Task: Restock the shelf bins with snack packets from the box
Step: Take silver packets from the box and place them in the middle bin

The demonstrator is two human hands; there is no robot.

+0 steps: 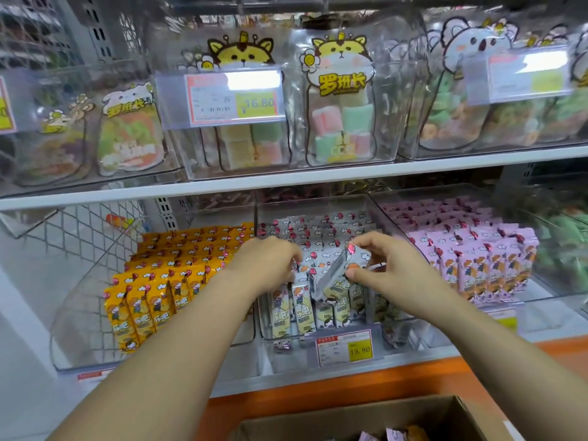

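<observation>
Head camera, at the snack aisle: we reach both arms into the middle bin [286,358] on the lower shelf [229,385], where standing packets [299,310] fill upright rows behind a yellow price tag [345,348]. Our right hand [391,265] pinches one grey-white packet [331,278] between thumb and fingertips. It holds the packet tilted over the front row, with the crimped top seal uppermost. Our left hand [270,262] is curled over the tops of the row just beside it. Whether those fingers grip a packet or only part the row is hidden by the hand itself, and we cannot tell.

The held packet is a slim, foil-look pillow pouch, pale, with a cartoon child, small clouds and a red balloon near the top seal. We judge it light and soft-sided, with slick film that is likely to crinkle and contents that may be brittle. A gentle pinch on the flat faces near the upper seam should therefore suit it better than a squeeze across the middle. Slid in upright, it will probably stand only if its neighbours press against it.

To the left are yellow packets [152,281] and to the right pink packets [477,265], both in the same design. At the frame's bottom edge the cardboard box [445,415] sits open, with a few spare packets [394,436] showing inside. On the shelf above, clear bins hold bags of soft sweets [340,122].
</observation>
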